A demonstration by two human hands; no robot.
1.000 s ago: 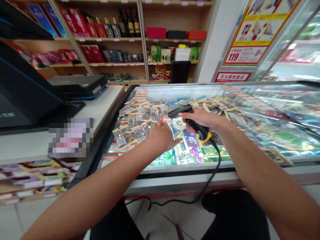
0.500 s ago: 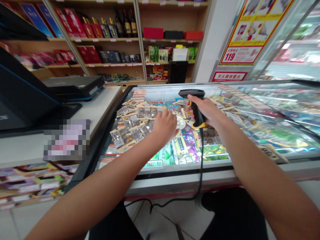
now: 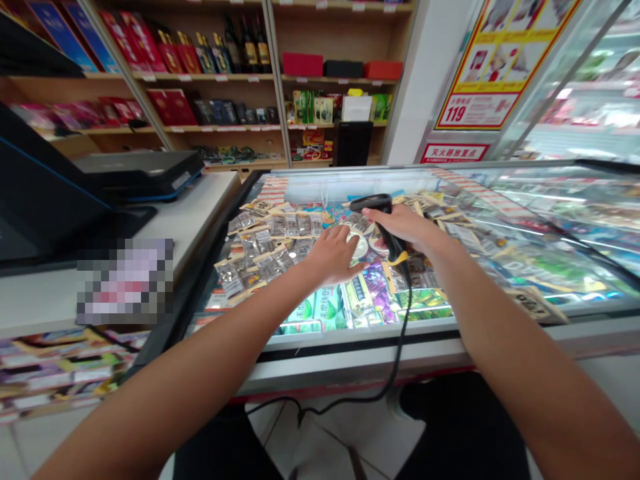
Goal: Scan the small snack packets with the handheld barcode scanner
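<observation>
My right hand (image 3: 407, 228) is wrapped round the handle of a black and yellow barcode scanner (image 3: 381, 217), whose head points left over the glass lid of a chest freezer (image 3: 350, 333). Its black cable (image 3: 395, 360) drops over the freezer's front edge to the floor. My left hand (image 3: 333, 257) rests on the glass with fingers spread, just left of the scanner, beside a spread of several small clear and tan sachets (image 3: 265, 250). A round white item (image 3: 359, 245) lies on the glass between my two hands.
A white counter (image 3: 200, 213) on the left carries a black register screen (image 3: 40, 193) and a black printer (image 3: 145, 170). Wooden shelves (image 3: 280, 80) of boxes and bottles line the back wall. More tan packets (image 3: 530, 303) lie on the glass at right. A red and yellow poster (image 3: 493, 60) hangs upper right.
My right hand lifted the scanner upright, then lowered it back toward the glass, head pointing left. My left hand stayed on the glass, shifting slightly.
</observation>
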